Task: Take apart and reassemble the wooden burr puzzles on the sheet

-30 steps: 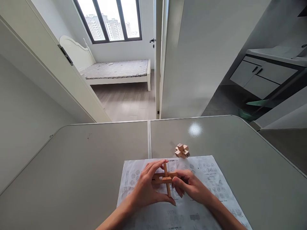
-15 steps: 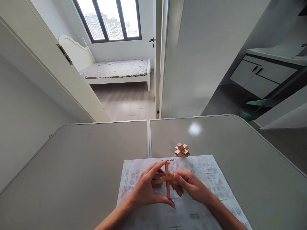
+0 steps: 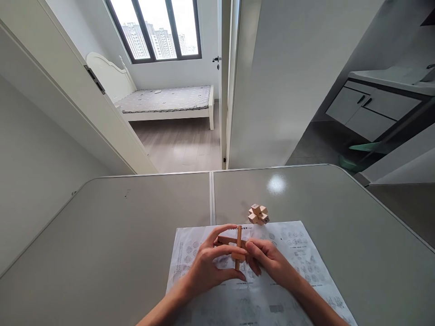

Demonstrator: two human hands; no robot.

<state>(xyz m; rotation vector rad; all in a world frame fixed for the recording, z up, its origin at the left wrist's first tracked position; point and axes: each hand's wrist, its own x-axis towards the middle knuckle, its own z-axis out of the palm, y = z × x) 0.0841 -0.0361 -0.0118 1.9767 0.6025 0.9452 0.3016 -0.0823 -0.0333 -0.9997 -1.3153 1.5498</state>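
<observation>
- See upright bar [image 3: 239, 235], crossbar [image 3: 224, 240] and small block [image 3: 238, 257] crossing above the far half of the printed sheet [image 3: 204, 301].
- Read upright bar's long axis as running from the sheet's far edge toward its near edge; crossbar's, roughly along that far edge.
- Note left hand [image 3: 205, 260], nearer upright bar, fingers spread around it; cannot tell firm grip from light touch.
- Note right hand [image 3: 272, 260], over the sheet's right half, pinching crossbar's right end.
- Find block cluster [image 3: 258, 214] by the sheet's far edge.

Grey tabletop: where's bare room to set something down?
Bare: tabletop left and right of the white printed paper sheet. Crowded: over its middle, where left hand and right hand hold brown wooden pieces, and at the pale wooden cluster behind.
</observation>
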